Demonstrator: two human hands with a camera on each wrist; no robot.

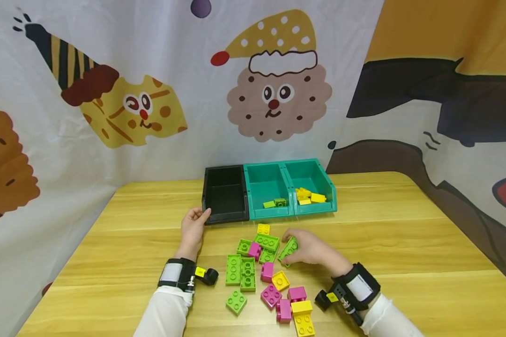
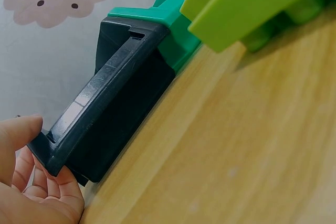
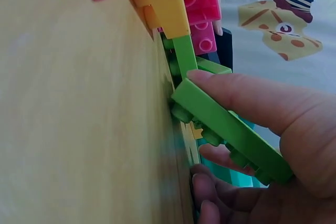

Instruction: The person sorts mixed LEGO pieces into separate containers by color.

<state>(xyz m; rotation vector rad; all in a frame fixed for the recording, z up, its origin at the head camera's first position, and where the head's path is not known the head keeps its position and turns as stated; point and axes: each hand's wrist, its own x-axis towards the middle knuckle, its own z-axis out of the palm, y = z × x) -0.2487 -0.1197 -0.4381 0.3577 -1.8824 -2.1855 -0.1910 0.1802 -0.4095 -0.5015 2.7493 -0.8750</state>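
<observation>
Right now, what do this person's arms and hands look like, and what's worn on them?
The left hand and right hand are ungloved. White sleeves end near black wrist straps, each with a pale grey patch. Beside each strap sits a small black camera with a yellow label, its print unreadable.

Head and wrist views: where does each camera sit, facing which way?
Head: worn there, facing forward and down at the table; left hand, right hand, forearms show.
Left wrist: worn there, facing the black bin; left hand shows.
Right wrist: worn there, facing a green brick; right hand shows.
Head and left wrist share the black bin.
</observation>
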